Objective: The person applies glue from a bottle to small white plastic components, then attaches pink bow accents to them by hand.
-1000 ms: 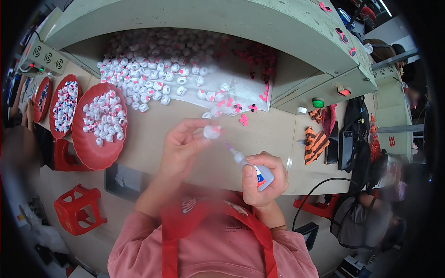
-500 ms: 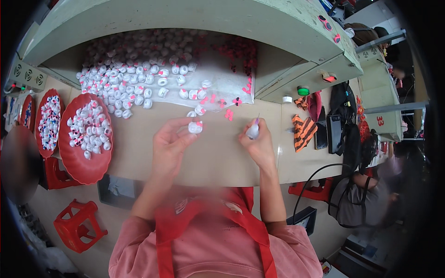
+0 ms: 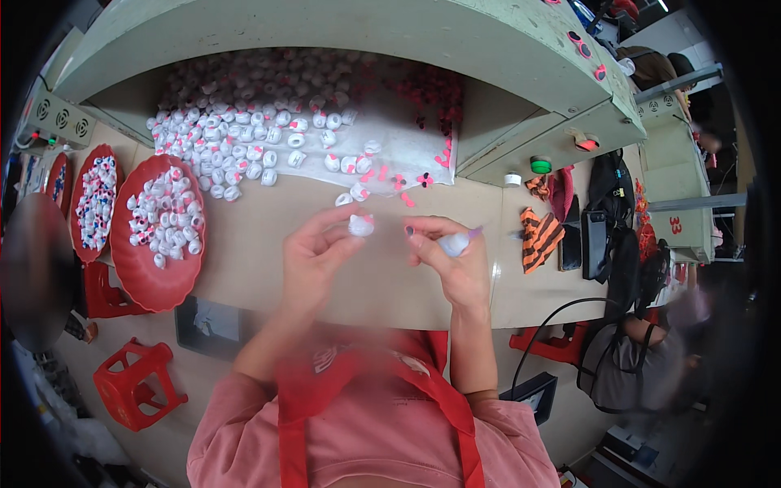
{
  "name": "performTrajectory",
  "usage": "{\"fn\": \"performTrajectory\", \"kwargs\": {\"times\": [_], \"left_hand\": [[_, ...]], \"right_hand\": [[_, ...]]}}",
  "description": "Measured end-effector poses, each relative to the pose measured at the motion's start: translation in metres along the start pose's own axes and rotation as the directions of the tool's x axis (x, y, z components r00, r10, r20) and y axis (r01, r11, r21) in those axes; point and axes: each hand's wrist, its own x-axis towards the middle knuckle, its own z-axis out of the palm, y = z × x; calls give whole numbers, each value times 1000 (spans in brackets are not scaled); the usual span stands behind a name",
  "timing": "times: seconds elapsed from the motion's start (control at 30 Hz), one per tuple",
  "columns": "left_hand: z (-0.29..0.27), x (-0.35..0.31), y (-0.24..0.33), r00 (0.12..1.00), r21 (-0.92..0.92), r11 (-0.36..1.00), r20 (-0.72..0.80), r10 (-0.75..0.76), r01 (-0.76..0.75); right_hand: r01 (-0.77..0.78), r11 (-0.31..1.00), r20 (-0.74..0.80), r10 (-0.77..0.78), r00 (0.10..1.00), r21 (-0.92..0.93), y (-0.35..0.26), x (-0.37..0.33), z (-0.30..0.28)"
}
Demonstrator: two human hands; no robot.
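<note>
My left hand (image 3: 316, 248) pinches a small white ring-shaped piece (image 3: 360, 225) with a pink bit on its top. To its right, my right hand (image 3: 455, 260) has a small white squeeze bottle (image 3: 453, 245) with a purple tip tucked in it, the tip pointing right. Between its thumb and forefinger sits a tiny dark piece (image 3: 409, 231), its exact kind too small to tell. The hands are apart, above the beige table (image 3: 382, 293). Just beyond them lie small pink pieces (image 3: 407, 199) and two loose white rings (image 3: 358, 192).
A heap of white rings (image 3: 236, 138) lies on a white sheet under the pale green shelf (image 3: 325, 28). Red trays (image 3: 134, 281) of small pieces stand left. At right are an orange-and-black striped cloth (image 3: 540, 239), a green cap (image 3: 540, 164) and phones (image 3: 596, 244).
My right hand has turned the squeeze bottle from upright to tip-right and come closer to my left hand. A tiny dark piece now shows in its fingertips. My left hand still holds the white ring.
</note>
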Motion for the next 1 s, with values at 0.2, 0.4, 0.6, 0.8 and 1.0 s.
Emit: {"fn": "performTrajectory", "kwargs": {"times": [0.2,0.4,0.6,0.8,1.0], "left_hand": [[9,-5,9,984,50,983,-22,179,-178],[0,-11,9,985,47,984,0,173,-173],[-6,-11,13,967,51,966,17,254,-255],[-4,-13,26,963,155,952,91,254,-265],[-5,-14,26,965,131,961,129,229,-246]], "right_hand": [[367,926,19,-367,930,-92,-8,-9,32],[215,976,48,-213,976,-43,-16,-13,50],[111,987,27,-109,994,-116,-16,-10,49],[147,967,24,-145,989,-209,-21,-8,47],[164,965,12,-165,986,-207,-25,-8,51]]}}
